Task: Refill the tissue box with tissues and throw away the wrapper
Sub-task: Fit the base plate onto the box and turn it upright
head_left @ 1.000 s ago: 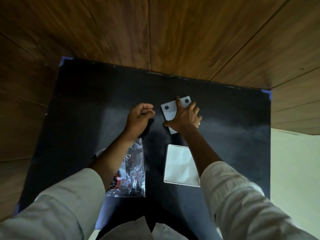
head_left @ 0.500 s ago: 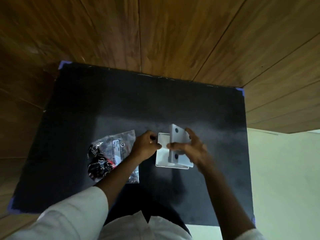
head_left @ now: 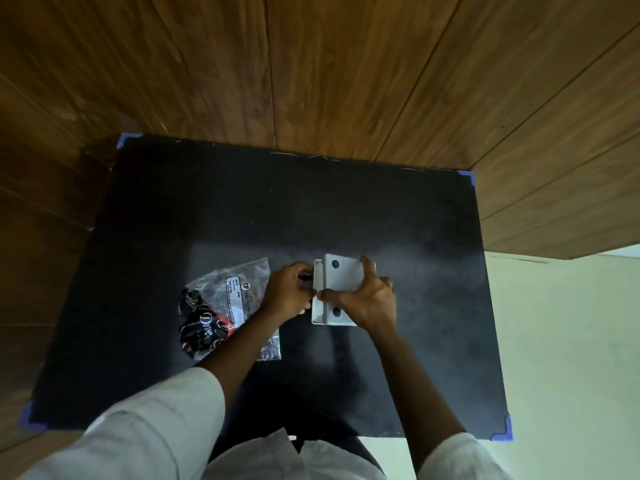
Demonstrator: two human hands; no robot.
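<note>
A white tissue box (head_left: 316, 315) lies on the black mat (head_left: 242, 209) near the middle. On top of it sits a pale grey cover panel (head_left: 343, 276) with two round holes. My right hand (head_left: 369, 301) grips this panel from the right, thumb on its near-left edge. My left hand (head_left: 287, 292) is curled against the box's left edge and holds it. The plastic wrapper (head_left: 221, 306), clear with black and red print, lies crumpled on the mat just left of my left hand, partly under my forearm. The hands and panel hide any tissues.
The mat has blue tape at its corners (head_left: 467, 176) and rests on a wooden surface (head_left: 311, 71). A pale floor (head_left: 561, 341) shows to the right of the mat. My white sleeves fill the bottom of the view.
The holed panel was carried from the far side of the mat onto the white box. It stood tilted half a second ago and now lies flatter. My left hand moved to the box's left edge.
</note>
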